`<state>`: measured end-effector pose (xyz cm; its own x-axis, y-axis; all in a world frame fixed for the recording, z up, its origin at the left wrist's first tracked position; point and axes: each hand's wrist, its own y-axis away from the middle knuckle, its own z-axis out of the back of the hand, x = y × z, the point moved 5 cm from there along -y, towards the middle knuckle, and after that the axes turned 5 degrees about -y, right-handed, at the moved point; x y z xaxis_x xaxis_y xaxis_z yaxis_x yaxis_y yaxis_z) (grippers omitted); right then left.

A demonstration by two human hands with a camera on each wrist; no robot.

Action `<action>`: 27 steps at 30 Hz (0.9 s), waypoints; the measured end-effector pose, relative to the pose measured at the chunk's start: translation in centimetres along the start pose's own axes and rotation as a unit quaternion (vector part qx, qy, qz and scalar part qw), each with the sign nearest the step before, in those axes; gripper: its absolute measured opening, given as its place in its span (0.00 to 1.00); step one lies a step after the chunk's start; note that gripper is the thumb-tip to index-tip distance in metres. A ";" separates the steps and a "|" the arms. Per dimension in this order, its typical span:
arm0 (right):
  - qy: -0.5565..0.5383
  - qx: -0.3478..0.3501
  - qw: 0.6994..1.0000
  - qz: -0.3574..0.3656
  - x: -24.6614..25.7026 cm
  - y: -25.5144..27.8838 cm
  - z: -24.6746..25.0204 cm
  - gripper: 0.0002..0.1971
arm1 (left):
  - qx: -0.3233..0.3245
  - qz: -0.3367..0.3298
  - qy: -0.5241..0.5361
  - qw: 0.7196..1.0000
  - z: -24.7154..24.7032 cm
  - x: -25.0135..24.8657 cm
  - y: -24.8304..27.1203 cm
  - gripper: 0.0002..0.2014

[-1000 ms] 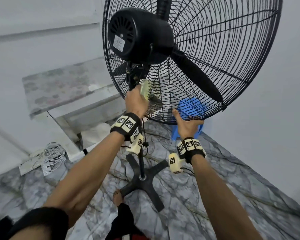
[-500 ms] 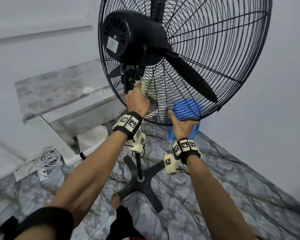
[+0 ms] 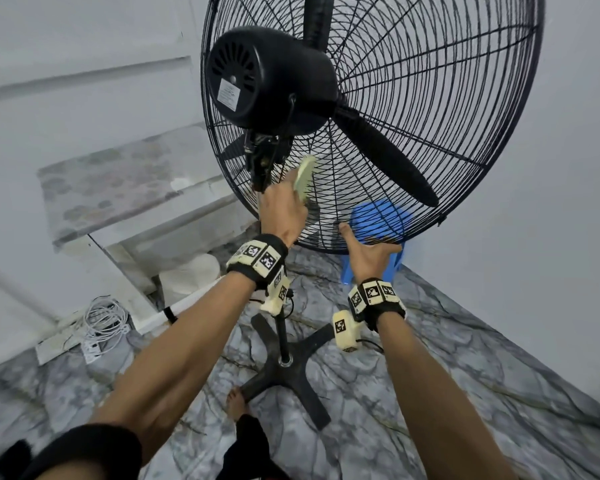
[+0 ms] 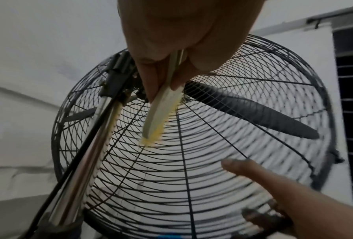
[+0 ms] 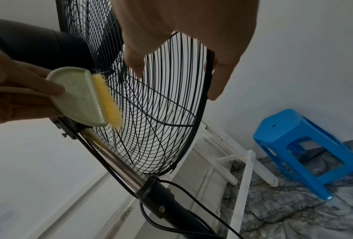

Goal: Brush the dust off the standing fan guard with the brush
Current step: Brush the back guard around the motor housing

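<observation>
Left hand: fingers curled round pale brush, yellow bristles touching wires of fan guard just below motor housing. Right hand: thumb on guard's rear face, fingers hooked over bottom rim, gripping it. Beyond the fingertips, black blade inside the cage. Farther, past the rim: blue stool on marbled floor.
</observation>
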<state>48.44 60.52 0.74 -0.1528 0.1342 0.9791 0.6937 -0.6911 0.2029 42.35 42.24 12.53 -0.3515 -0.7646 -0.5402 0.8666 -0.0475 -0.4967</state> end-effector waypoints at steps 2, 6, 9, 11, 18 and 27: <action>0.003 0.007 1.000 0.003 -0.2 0.1 -0.1 0.73 | -0.025 0.049 -0.020 0.998 0.4 1.3 -1.0 0.28; -0.001 0.004 1.000 0.000 -0.1 0.2 0.0 0.74 | -0.017 0.026 -0.034 0.999 1.0 -0.3 -1.5 0.32; -0.001 -0.001 1.000 0.001 0.1 0.1 0.0 0.72 | 0.010 -0.020 -0.021 1.000 1.0 -1.0 -0.9 0.29; -0.002 0.003 1.000 0.001 0.0 0.3 0.0 0.73 | -0.009 -0.007 -0.031 0.999 1.7 -0.1 -1.3 0.28; -0.018 -0.002 1.000 0.001 0.5 0.6 -0.1 0.71 | 0.016 -0.016 -0.031 0.999 1.1 -1.4 -2.3 0.31; 0.008 -0.004 1.000 -0.003 0.2 0.6 -0.2 0.72 | -0.004 0.020 -0.073 0.997 2.4 -2.4 -3.1 0.27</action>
<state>48.62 59.98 1.06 -0.1680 0.1267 0.9776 0.6871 -0.6960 0.2083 41.34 42.66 16.98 -0.2604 -0.8514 -0.4553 0.8758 -0.0099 -0.4825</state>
